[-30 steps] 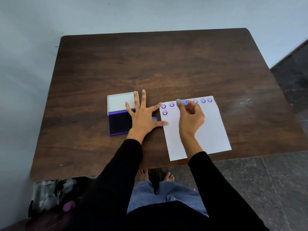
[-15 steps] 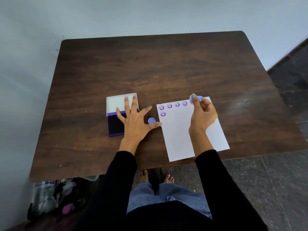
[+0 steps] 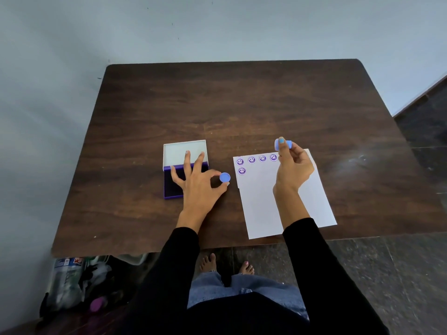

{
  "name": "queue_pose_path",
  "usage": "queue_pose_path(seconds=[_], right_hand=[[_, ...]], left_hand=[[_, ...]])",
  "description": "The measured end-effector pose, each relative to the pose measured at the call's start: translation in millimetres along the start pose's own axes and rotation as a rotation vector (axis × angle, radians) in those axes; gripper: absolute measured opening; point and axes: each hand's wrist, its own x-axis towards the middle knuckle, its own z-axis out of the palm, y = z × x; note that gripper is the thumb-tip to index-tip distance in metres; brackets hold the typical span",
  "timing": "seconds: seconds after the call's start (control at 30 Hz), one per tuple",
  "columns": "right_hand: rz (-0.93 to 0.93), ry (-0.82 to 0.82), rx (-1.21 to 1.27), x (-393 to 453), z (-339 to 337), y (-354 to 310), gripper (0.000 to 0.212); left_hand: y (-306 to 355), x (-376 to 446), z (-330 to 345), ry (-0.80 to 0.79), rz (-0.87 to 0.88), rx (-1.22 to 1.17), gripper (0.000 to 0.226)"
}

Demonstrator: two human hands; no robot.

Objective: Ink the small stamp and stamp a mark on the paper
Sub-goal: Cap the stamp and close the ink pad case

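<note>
A white sheet of paper lies on the dark wooden table and carries several purple smiley marks along its top edge. My right hand pinches a small blue stamp and holds it lifted above the paper's top edge. An open ink pad with a white lid sits to the left. My left hand rests flat on the pad, fingers spread. A small blue cap lies on the table, touching my left thumb and forefinger.
The table's near edge runs just below the paper. Under the table at the left sit bags and a plastic bottle. My bare feet stand on the dark tiled floor. A pale wall rises behind the table.
My right hand moved right along the top row with the stamp and has lifted it off the paper. My left hand stays on the ink pad.
</note>
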Motion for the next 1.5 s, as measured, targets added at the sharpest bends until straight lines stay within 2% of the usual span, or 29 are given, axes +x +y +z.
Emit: queue_pose_path(seconds=[0.07, 0.2, 0.3, 0.4, 0.6, 0.67, 0.77, 0.93, 1.07, 1.5], right_hand=[[0.060, -0.117, 0.003, -3.8, 8.0, -0.1, 0.016], [0.173, -0.513, -0.100, -24.6, 27.7, 8.0, 0.017], [0.178, -0.653, -0.216, -42.7, 38.6, 17.5, 0.017], [0.181, -0.698, -0.290, -50.4, 44.1, 20.8, 0.020], [0.266, -0.733, -0.205, -55.9, 50.5, 20.4, 0.021], [0.283, -0.745, -0.198, -58.0, 51.6, 21.6, 0.020], [0.307, -0.757, -0.160, -61.1, 51.8, 23.6, 0.019], [0.331, -0.779, -0.114, -61.7, 50.3, 24.7, 0.027], [0.330, -0.799, -0.104, -58.9, 48.0, 23.3, 0.029], [0.339, -0.860, -0.114, -54.1, 46.8, 21.1, 0.029]], left_hand=[[1.4, 2.3, -4.5, 0.060, -0.048, -0.075, 0.027], [4.6, 6.0, -14.2, 0.137, -0.117, -0.199, 0.029], [3.0, 6.6, -21.5, 0.188, -0.125, -0.232, 0.026], [-0.1, 5.4, -28.1, 0.219, -0.139, -0.277, 0.023], [-3.2, 1.7, -41.2, 0.243, -0.196, -0.380, 0.021], [-2.6, 0.2, -45.3, 0.247, -0.211, -0.478, 0.021], [-3.0, -1.8, -49.7, 0.225, -0.222, -0.609, 0.022], [-4.1, -2.9, -54.9, 0.170, -0.242, -0.642, 0.022], [-4.0, -0.2, -58.0, 0.114, -0.223, -0.875, 0.033], [-9.3, 4.0, -54.5, 0.089, -0.321, -1.004, 0.037]])
